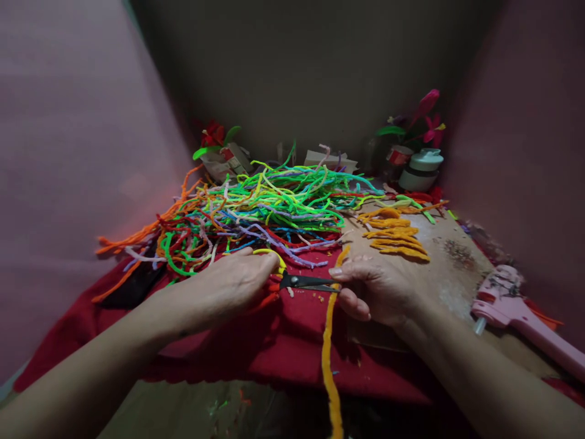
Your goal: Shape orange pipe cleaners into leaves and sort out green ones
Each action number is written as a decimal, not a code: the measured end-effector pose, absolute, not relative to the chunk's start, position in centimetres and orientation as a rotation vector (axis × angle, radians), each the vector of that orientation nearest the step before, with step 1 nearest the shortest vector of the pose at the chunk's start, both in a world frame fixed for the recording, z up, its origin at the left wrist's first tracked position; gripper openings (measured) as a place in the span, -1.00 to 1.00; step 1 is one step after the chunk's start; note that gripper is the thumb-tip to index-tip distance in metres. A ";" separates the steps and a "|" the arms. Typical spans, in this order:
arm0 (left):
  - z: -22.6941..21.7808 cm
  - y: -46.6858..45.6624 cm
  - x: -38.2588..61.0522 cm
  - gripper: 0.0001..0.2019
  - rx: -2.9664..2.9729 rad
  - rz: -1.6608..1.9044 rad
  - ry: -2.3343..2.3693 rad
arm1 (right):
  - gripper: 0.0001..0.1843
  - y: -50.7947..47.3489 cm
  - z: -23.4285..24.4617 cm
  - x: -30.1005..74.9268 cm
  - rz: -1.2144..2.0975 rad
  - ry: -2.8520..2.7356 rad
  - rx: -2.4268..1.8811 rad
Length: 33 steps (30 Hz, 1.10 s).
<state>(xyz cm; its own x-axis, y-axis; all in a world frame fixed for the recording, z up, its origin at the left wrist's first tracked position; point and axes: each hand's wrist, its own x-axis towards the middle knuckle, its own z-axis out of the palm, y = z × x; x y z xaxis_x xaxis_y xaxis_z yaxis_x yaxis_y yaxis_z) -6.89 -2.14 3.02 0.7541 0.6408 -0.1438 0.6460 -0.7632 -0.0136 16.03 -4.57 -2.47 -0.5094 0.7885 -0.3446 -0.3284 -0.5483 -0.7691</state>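
My left hand (242,277) is closed round the yellow and red handles of a pair of scissors (295,281), whose dark blades point right. An orange-yellow pipe cleaner (329,353) passes between the blade tips and hangs down past the table's front edge. With thumb and fingers, my right hand (370,286) pinches this pipe cleaner close to the blades. Just beyond my right hand, several short orange-yellow pieces (395,235) lie in a row on a brown board (445,280).
A large tangle of coloured pipe cleaners (283,201) covers the back left. To the right rests a pink glue gun (507,305). A lidded jar (420,171) and pink flowers (432,122) stand at the back right, red flowers (214,134) at the back left. Red cloth (219,347) drapes the table.
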 end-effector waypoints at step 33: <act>1.8 -2.5 -7.3 -0.84 3.160 -0.248 1.090 | -0.67 -4.8 -3.1 16.1 2.111 -0.964 -0.871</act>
<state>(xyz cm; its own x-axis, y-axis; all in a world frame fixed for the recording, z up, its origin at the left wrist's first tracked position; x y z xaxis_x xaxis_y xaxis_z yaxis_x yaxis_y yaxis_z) -7.28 -2.48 1.78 0.7802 0.6217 -0.0700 0.5909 -0.7690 -0.2439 16.15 -4.78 -3.10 -0.5673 0.7685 -0.2959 -0.2798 -0.5178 -0.8085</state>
